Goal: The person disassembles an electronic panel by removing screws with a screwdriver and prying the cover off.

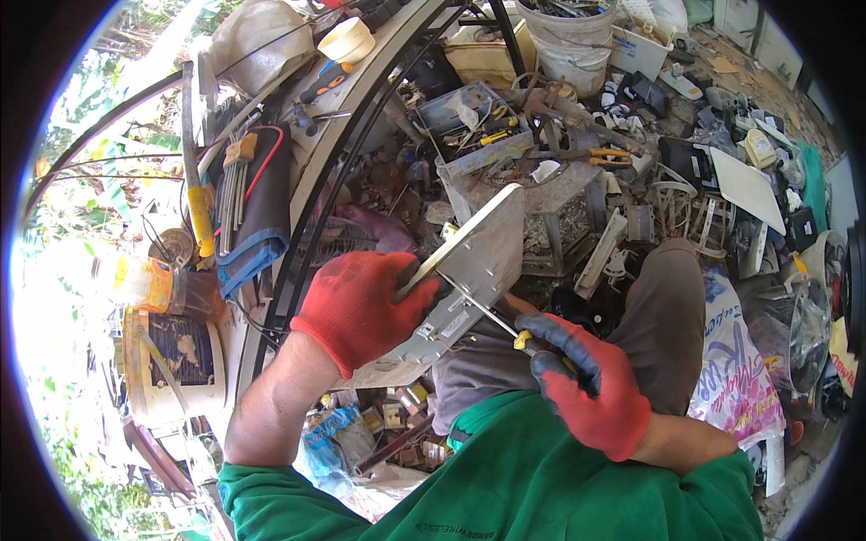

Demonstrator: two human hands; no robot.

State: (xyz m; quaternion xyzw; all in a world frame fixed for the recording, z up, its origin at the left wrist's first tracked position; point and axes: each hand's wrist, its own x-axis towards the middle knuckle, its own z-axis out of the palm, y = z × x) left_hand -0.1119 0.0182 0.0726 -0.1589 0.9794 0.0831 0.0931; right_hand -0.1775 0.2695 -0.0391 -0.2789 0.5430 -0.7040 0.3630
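In front of my chest, my left hand, in a red glove, grips the edge of a flat grey panel. The panel is tilted, its pale rim turned up and small metal fittings showing on its face. My right hand, gloved in red and dark grey, is closed round a screwdriver with a yellow and dark handle. Its thin shaft points up and left to the panel, near my left fingertips. Whether the tip sits in a screw is too small to tell.
On the left stands a bench with a yellow-handled tool and a brush. Farther off are a clear tool bin and a white bucket. Scrap parts cover the floor, with a printed sack at my right knee.
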